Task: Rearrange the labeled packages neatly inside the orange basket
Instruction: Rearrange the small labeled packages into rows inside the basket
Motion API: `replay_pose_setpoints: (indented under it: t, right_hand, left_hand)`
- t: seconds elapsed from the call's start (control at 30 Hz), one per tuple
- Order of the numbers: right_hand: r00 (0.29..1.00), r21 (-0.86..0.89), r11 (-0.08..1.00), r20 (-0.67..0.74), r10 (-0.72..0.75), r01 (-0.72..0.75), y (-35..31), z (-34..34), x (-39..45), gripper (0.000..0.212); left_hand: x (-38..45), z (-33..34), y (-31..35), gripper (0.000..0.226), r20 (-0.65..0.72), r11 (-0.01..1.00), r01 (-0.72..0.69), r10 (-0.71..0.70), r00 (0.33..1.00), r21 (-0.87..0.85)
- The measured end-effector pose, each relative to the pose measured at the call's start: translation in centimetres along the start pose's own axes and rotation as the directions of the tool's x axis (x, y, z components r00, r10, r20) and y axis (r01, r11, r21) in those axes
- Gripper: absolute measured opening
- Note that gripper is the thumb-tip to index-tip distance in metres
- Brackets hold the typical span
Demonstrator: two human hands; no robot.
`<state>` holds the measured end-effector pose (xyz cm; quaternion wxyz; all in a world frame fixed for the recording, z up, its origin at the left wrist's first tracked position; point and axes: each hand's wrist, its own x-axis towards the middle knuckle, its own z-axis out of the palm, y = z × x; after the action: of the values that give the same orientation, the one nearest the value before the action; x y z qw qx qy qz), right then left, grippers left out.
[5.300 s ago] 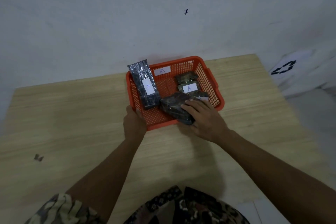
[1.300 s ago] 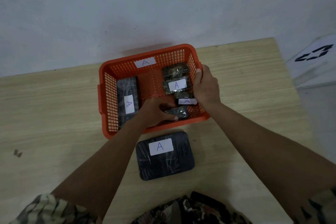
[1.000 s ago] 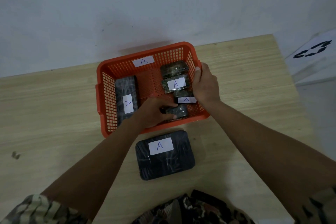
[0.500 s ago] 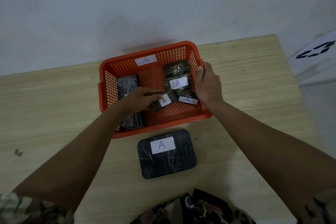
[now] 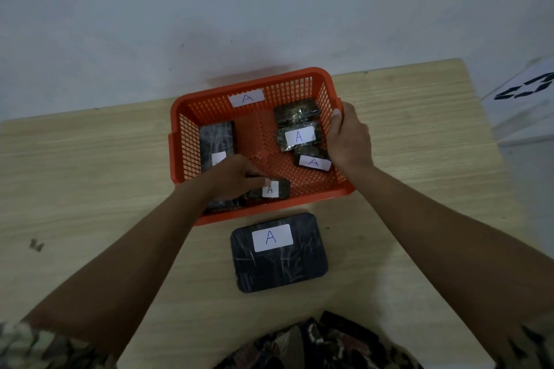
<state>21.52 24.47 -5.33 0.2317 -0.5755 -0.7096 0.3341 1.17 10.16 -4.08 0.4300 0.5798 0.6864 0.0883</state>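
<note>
Woodgrain table [image 5: 90, 177]; left hand [image 5: 230, 178] fingers pinch glossy packet [image 5: 269, 189]; right hand [image 5: 349, 139] grips mesh basket [image 5: 192, 111].

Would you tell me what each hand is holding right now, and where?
The left hand grips a small labeled package at its left end; the right hand holds the orange basket by its right rim.

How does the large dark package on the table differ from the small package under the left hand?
The large dark package lies outside the orange basket on the table; the small package is inside it, at the near wall. The large package is much bigger. No hand touches the large package; the left hand holds the small package. Both are dark, wrapped, and carry a white label marked A.
</note>
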Motion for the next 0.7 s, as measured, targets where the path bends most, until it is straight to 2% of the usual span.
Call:
replay_pose_setpoints:
  t: [0.2,0.37,0.57,0.63,0.7]
  right_hand:
    - [1.0,0.006,1.0,-0.002,0.0,0.0,0.1,0.1,0.0,0.035]
    - [1.0,0.007,1.0,-0.005,0.002,-0.002,0.0,0.0,0.0,0.036]
    - [1.0,0.043,0.999,0.005,0.015,-0.015,-0.1,-0.2,0.0,0.036]
    - [0.999,0.079,0.996,0.01,0.04,-0.041,0.0,-0.3,0.1,0.036]
    - [0.998,0.113,0.992,0.022,0.057,-0.059,0.2,-0.3,0.2,0.034]
  left_hand:
    - [-0.1,0.8,-0.3,0.026,-0.106,0.994,-0.089,0.095,0.99,0.06]
    - [-0.2,1.2,-0.2,0.034,-0.032,0.985,-0.145,0.148,0.988,0.092]
    - [1.1,0.5,0.6,0.036,0.007,0.984,-0.073,0.073,0.997,0.162]
    - [2.2,0.1,1.8,0.042,-0.078,0.99,-0.04,0.051,0.996,0.133]
    - [3.6,0.0,3.3,0.049,-0.23,0.983,-0.057,0.097,0.968,0.175]
